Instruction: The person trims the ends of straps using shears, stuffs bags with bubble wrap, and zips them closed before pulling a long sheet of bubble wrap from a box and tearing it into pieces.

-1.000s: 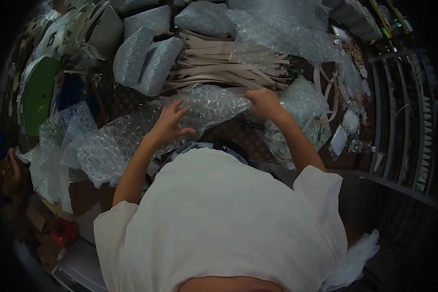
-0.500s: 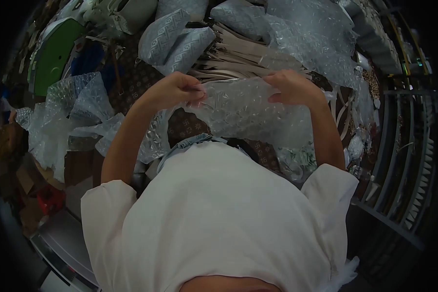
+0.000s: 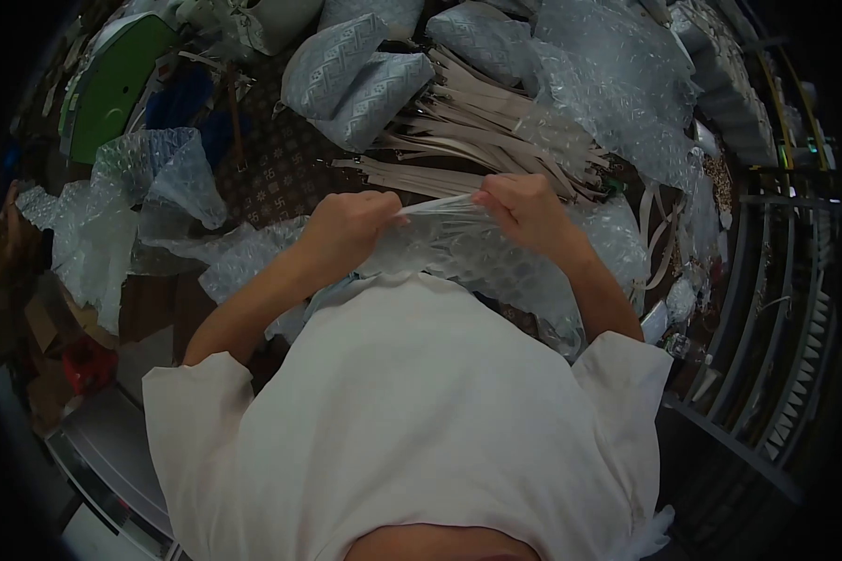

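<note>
Close in front of my body, a sheet of clear bubble wrap (image 3: 482, 248) is stretched between my two hands. My left hand (image 3: 354, 226) is closed on its upper left edge. With fingers curled tight, my right hand (image 3: 526, 210) grips the same edge a short way to the right. The plastic between them is pulled into taut creases. Just beyond lies a pile of beige flat straps (image 3: 496, 131), with a few strap ends (image 3: 402, 175) near my hands. The lower part of the sheet is partly hidden by my shirt.
Folded grey patterned pouches (image 3: 355, 89) lie behind the straps. More bubble wrap is heaped at the back right (image 3: 617, 89) and at the left (image 3: 112, 210). A green panel (image 3: 122, 89) stands at the far left. Metal rack bars (image 3: 753, 290) run along the right.
My hands have moved closer together and nearer my body, closing into tight grips. The bubble wrap edge, looser before, is now pulled taut between them, and more of the straps shows.
</note>
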The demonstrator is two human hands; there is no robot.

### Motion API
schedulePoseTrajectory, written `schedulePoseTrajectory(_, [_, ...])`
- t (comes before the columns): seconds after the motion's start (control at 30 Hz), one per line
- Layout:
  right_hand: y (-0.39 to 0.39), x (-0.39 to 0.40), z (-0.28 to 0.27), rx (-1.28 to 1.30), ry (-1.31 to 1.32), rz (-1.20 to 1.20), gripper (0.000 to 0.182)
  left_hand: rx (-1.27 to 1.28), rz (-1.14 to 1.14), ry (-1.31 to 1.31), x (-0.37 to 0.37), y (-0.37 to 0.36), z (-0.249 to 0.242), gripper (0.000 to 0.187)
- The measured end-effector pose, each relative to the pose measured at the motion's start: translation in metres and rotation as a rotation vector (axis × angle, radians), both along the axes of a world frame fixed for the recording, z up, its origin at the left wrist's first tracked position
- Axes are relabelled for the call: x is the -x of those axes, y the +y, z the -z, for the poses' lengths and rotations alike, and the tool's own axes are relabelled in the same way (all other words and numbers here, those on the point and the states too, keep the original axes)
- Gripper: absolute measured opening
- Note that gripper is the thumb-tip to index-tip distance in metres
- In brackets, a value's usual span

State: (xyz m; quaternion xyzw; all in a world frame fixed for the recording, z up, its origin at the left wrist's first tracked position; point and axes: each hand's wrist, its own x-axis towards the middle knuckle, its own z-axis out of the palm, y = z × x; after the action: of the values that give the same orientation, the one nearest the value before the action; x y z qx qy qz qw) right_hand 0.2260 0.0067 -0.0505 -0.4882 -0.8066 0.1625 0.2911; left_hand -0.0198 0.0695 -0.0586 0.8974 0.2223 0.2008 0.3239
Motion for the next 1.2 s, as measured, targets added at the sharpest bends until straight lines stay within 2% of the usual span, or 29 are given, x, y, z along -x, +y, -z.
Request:
schedulePoseTrajectory(0.13, [-0.004, -0.006, -0.009, 0.04, 0.098, 0.05, 0.021, 0.014, 0.028, -0.07, -0.007, 0.003, -0.015, 0.012])
schedulePoseTrajectory(0.17, [-0.006, -0.007, -0.01, 0.059, 0.125, 0.053, 0.018, 0.026, 0.062, -0.055, -0.008, 0.003, -0.016, 0.006])
schedulePoseTrajectory(0.2, [-0.008, -0.01, -0.009, 0.077, 0.152, 0.056, 0.015, 0.038, 0.096, -0.041, -0.007, 0.002, -0.018, 0.012])
schedulePoseTrajectory(0.27, [-0.016, -0.034, 0.011, -0.098, 0.103, 0.285, 0.012, 0.222, 0.036, -0.1, 0.005, 0.002, -0.024, 0.007])
schedulePoseTrajectory(0.3, [-0.027, -0.097, 0.031, 0.005, 0.241, 0.706, 0.014, 0.453, -0.195, -0.16, 0.032, 0.016, -0.026, 0.011])
schedulePoseTrajectory(0.33, [-0.046, -0.156, 0.026, -0.18, 0.165, 0.931, 0.018, 0.679, -0.436, -0.229, 0.065, 0.036, -0.028, 0.016])
schedulePoseTrajectory(0.37, [-0.073, -0.216, 0.043, -0.27, 0.9, 0.925, 0.019, 0.543, -0.531, -0.194, 0.091, 0.054, -0.028, 0.015])
schedulePoseTrajectory(0.4, [-0.078, -0.221, 0.017, -0.142, 0.702, 0.913, 0.018, 0.418, -0.636, -0.148, 0.107, 0.063, -0.026, 0.014])
schedulePoseTrajectory(0.43, [-0.081, -0.214, -0.019, -0.002, 0.504, 0.908, 0.021, 0.364, -0.578, -0.138, 0.096, 0.059, -0.034, 0.011])
schedulePoseTrajectory(0.47, [-0.066, -0.169, -0.043, 0.02, 0.294, 0.792, 0.025, 0.306, -0.507, -0.13, 0.07, 0.056, -0.04, 0.01])
schedulePoseTrajectory(0.5, [-0.041, -0.102, -0.059, 0.025, 0.085, 0.665, 0.03, 0.186, -0.328, -0.134, 0.046, 0.057, -0.033, 0.009])
schedulePoseTrajectory(0.53, [-0.024, -0.047, -0.068, -0.004, 0.058, 0.512, 0.031, 0.065, -0.147, -0.139, 0.021, 0.054, -0.025, 0.009])
schedulePoseTrajectory(0.6, [-0.001, 0.02, -0.057, -0.051, -0.015, 0.281, 0.028, 0.105, 0.084, -0.224, -0.03, 0.04, -0.027, 0.01])
schedulePoseTrajectory(0.63, [0.007, 0.031, -0.045, -0.067, -0.059, 0.199, 0.024, 0.109, 0.068, -0.154, -0.044, 0.033, -0.03, 0.009])
schedulePoseTrajectory(0.67, [0.008, 0.026, -0.047, -0.079, -0.06, 0.186, 0.024, 0.114, 0.048, -0.082, -0.048, 0.026, -0.032, 0.015])
schedulePoseTrajectory(0.7, [0.009, 0.014, -0.051, 0.035, -0.06, 0.208, 0.02, 0.104, 0.031, -0.084, -0.043, 0.017, -0.028, 0.015])
schedulePoseTrajectory(0.73, [0.01, -0.001, -0.054, 0.153, -0.062, 0.224, 0.018, -0.044, -0.115, -0.167, -0.038, 0.005, -0.02, 0.019])
schedulePoseTrajectory(0.77, [0.004, -0.021, -0.053, 0.247, 0.207, 0.332, 0.016, -0.192, -0.26, -0.247, -0.035, -0.006, -0.012, 0.023])
schedulePoseTrajectory(0.8, [-0.007, -0.043, -0.053, 0.35, 0.477, 0.442, 0.017, -0.192, -0.278, -0.247, -0.024, -0.014, -0.006, 0.023])
schedulePoseTrajectory(0.87, [-0.021, -0.083, -0.075, 0.371, 0.534, 0.678, 0.017, -0.023, -0.248, -0.024, 0.01, -0.029, 0.011, 0.033])
schedulePoseTrajectory(0.93, [-0.029, -0.109, -0.092, 0.392, 0.499, 0.936, 0.02, 0.027, -0.336, 0.037, 0.036, -0.026, 0.029, 0.03])
schedulePoseTrajectory(1.0, [-0.04, -0.167, -0.086, 0.443, 0.489, 0.935, 0.023, 0.068, -0.422, 0.094, 0.059, -0.014, 0.043, 0.027])
schedulePoseTrajectory(1.07, [-0.047, -0.219, -0.071, 0.487, 0.481, 0.925, 0.027, 0.656, -0.411, 0.189, 0.076, 0.009, 0.052, 0.015])
schedulePoseTrajectory(1.1, [-0.049, -0.241, -0.061, 0.499, 0.266, 0.876, 0.028, 0.657, -0.41, 0.186, 0.076, 0.017, 0.048, 0.015])
schedulePoseTrajectory(1.13, [-0.049, -0.247, -0.055, 0.509, 0.05, 0.821, 0.03, 0.829, -0.353, 0.081, 0.075, 0.024, 0.035, 0.01])
schedulePoseTrajectory(1.17, [-0.052, -0.252, -0.046, 0.51, 0.044, 0.819, 0.03, 0.997, -0.293, -0.026, 0.073, 0.03, 0.024, 0.009])
schedulePoseTrajectory(1.2, [-0.054, -0.246, -0.04, 0.212, -0.541, 0.843, 0.033, 0.998, -0.296, -0.031, 0.07, 0.035, 0.016, 0.009])
